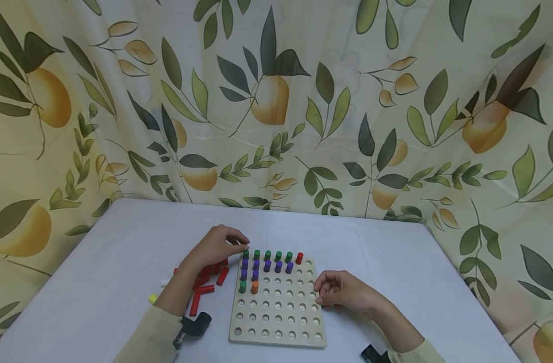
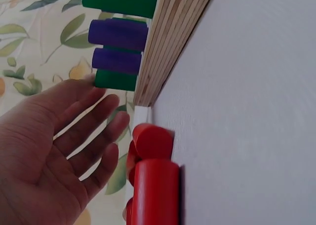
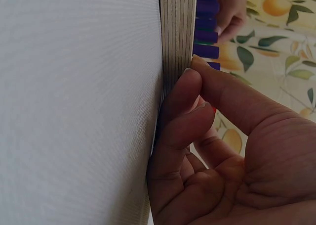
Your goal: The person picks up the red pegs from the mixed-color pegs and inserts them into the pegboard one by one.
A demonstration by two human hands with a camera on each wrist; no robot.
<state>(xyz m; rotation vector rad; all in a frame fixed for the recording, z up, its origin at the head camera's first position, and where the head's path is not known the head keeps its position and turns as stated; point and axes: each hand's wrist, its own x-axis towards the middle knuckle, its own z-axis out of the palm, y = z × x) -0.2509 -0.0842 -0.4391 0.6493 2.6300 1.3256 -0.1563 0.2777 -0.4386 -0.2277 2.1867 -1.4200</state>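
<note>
A pale wooden pegboard with rows of round holes lies on the table. Green, purple, orange and red pegs stand in its far and left holes. At the far left corner, my left hand has thumb and index fingertips on the top end of a green peg; its other fingers are spread loosely. My right hand holds the board's right edge, its thumb on the upper side and its curled fingers against the side. Loose red pegs lie left of the board, partly hidden by the left forearm.
A yellow piece and a white piece show beside the left forearm. The white-covered table ends at a curtain printed with fruit and leaves. Black wrist mounts are strapped to both arms.
</note>
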